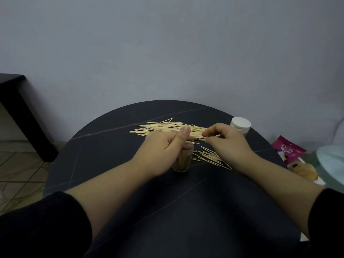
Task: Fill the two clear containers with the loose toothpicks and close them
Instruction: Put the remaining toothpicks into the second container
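Head view: clear container (181, 162) stands upright on the counter (111, 146), directly under your left hand, partly filled with toothpicks.
loose toothpicks (167, 127): main heap just beyond both your hands, smaller scatter beneath your right wrist.
left hand (163, 146): fingers curled, thumb raised, pinching a few toothpicks above the container.
right hand (226, 140): fingertips pinched on toothpicks.
lidded container (240, 125): just beyond your right hand, white lid on.
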